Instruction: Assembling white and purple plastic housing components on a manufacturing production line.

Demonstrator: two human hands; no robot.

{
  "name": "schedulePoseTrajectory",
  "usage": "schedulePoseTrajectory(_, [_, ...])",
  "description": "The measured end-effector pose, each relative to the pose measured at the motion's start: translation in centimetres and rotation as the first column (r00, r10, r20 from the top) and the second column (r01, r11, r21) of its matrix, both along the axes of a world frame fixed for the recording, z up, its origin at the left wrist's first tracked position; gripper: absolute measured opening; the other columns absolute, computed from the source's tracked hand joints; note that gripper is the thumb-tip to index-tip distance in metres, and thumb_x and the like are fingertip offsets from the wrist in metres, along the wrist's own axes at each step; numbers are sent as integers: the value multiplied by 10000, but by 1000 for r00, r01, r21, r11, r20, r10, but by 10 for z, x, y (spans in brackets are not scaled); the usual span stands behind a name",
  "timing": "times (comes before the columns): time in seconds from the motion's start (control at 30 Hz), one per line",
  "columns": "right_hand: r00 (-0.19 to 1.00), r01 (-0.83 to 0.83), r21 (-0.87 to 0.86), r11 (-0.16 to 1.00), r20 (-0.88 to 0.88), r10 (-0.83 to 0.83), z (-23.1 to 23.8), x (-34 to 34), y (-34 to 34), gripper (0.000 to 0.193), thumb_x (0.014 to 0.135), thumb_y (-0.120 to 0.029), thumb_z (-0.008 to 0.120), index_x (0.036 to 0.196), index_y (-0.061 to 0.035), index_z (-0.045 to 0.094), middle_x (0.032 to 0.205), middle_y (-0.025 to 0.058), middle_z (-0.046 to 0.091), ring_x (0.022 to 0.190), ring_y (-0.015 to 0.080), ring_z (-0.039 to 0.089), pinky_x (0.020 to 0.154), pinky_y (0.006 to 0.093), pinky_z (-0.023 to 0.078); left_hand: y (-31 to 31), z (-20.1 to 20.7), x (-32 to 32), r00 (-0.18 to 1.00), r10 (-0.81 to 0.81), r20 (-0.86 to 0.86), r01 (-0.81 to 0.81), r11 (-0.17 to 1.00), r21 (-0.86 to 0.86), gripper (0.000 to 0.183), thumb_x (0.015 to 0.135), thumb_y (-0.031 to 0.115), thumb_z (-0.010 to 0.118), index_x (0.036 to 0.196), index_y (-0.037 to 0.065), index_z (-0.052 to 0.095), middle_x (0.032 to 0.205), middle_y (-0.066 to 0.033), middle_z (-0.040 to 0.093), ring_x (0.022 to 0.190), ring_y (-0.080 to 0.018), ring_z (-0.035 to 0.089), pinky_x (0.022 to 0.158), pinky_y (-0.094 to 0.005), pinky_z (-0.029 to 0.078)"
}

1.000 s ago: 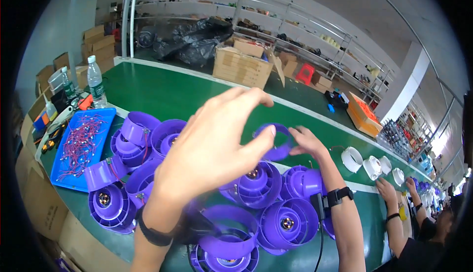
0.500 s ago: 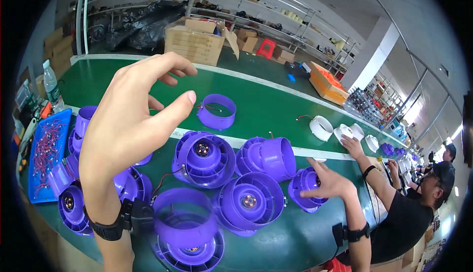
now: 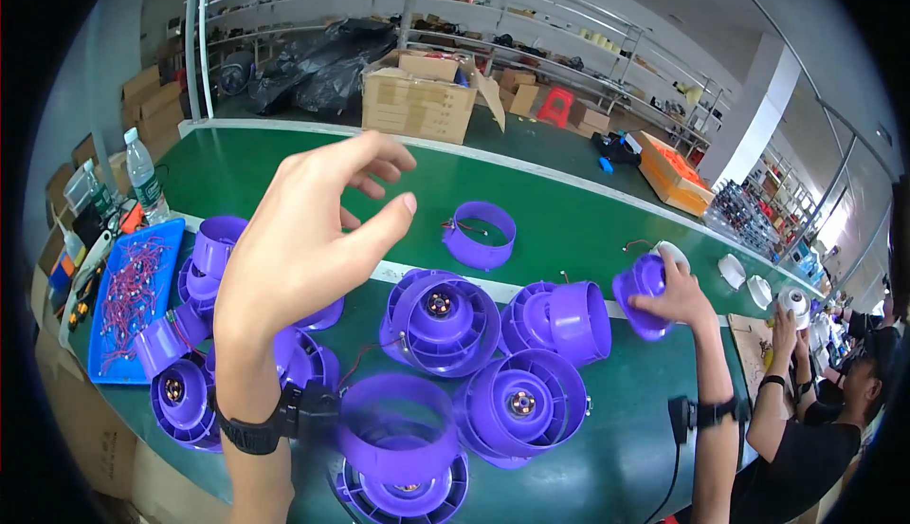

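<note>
My right hand (image 3: 681, 298) grips a small purple fan housing (image 3: 641, 287) near the strip between the bench and the green belt. In mid-air at left centre, my left hand (image 3: 318, 239) is empty, its fingers curved and the thumb apart. Below and right of it stand purple fan housings with motors inside: one at the middle (image 3: 443, 320), one lying on its side (image 3: 566, 319), and one nearer me (image 3: 521, 401). A blurred purple ring (image 3: 398, 434) stands over another housing (image 3: 403, 500). More housings (image 3: 182, 401) are partly hidden behind my left forearm.
On the green belt (image 3: 379, 203) sits a purple ring (image 3: 482, 237) with wires, and white rings (image 3: 730, 270) farther right. A blue tray (image 3: 109, 334) of red wires and a water bottle (image 3: 144, 178) stand at left. At right a co-worker (image 3: 806, 439) holds a white housing (image 3: 794, 306).
My right hand has closed on the small purple housing and moved it up and away. The co-worker has drawn back from the belt with a white part. The view has shifted left.
</note>
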State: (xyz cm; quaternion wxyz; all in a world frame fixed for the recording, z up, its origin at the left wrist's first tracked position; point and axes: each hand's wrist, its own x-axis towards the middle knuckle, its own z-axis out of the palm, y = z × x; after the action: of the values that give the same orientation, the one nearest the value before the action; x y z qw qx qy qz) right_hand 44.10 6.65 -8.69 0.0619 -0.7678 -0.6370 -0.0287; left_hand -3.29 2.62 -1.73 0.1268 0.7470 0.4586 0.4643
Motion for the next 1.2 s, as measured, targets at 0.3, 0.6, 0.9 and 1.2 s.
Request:
schedulePoseTrajectory(0.3, [984,-85,-86,993,-166,70,-61,2,138,1346,548,-670,829,1600,-115,199,1449,344,440,1352,477,458,1134,503,383,7,-3,10,997,-32,-74,31,999,-8,286,850,125,673,1095,-21,654,1038,-135,709,957,-217,695,708,-327,566])
schedulePoseTrajectory(0.6, [852,-399,546,736,-74,518,-37,-40,71,349,897,-159,672,1195,6,596,1179,230,628,1101,348,618,919,433,503,3,-8,12,994,-11,-112,13,1000,24,297,843,122,665,1097,-31,651,997,-132,710,936,-221,701,728,-331,572])
schedulePoseTrajectory(0.9, [240,-964,163,210,201,950,17,-199,-173,420,745,-209,784,1135,-79,699,1151,96,681,981,242,693,807,368,582,5,-12,42,965,-122,-232,162,973,162,274,864,168,667,1064,-19,659,979,-142,719,910,-237,709,699,-346,572])
schedulePoseTrajectory(1.2, [227,-822,361,440,-500,836,-38,-261,-141,285,838,-117,731,1090,-10,651,966,161,609,881,321,606,778,421,503,-14,-10,25,964,-90,-249,138,973,183,262,874,182,667,1056,-5,673,957,-133,719,904,-235,705,706,-356,574])
